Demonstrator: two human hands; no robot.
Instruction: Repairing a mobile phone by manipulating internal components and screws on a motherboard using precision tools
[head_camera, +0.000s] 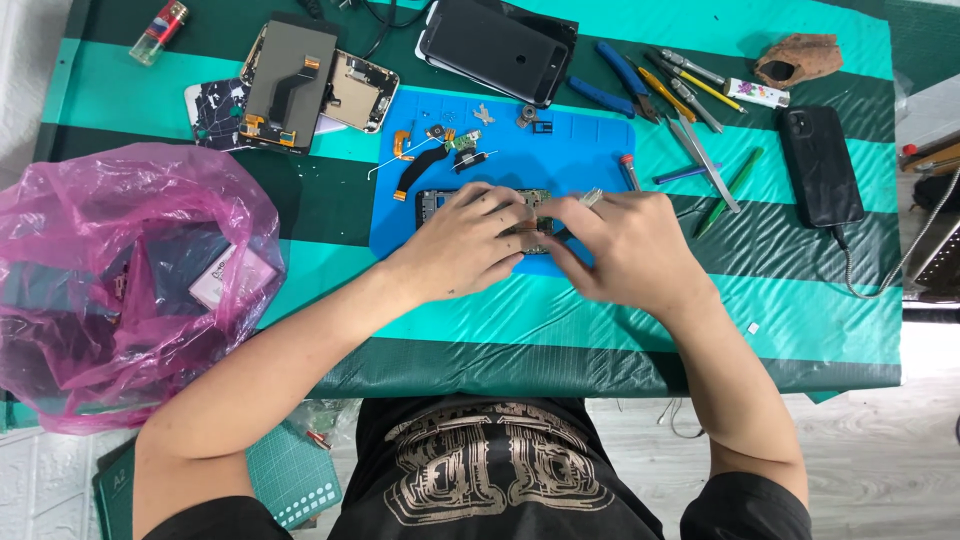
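Observation:
An opened phone body (432, 203) with exposed circuit parts lies on a blue work mat (560, 150). My left hand (470, 240) rests on it and pins it down, fingers curled over its middle. My right hand (620, 245) meets it from the right, pinching a slim metal tool (590, 198) whose tip points into the phone's insides. Small loose parts and an orange flex cable (420, 160) lie on the mat just beyond the phone. Both hands hide most of the phone.
A pink plastic bag (120, 280) of parts sits at the left. A disassembled screen and frame (300, 85), a dark phone (495, 45), screwdrivers and tweezers (680, 100), a black phone on a cable (820, 165) and a lighter (160, 30) lie around the green striped table (600, 340).

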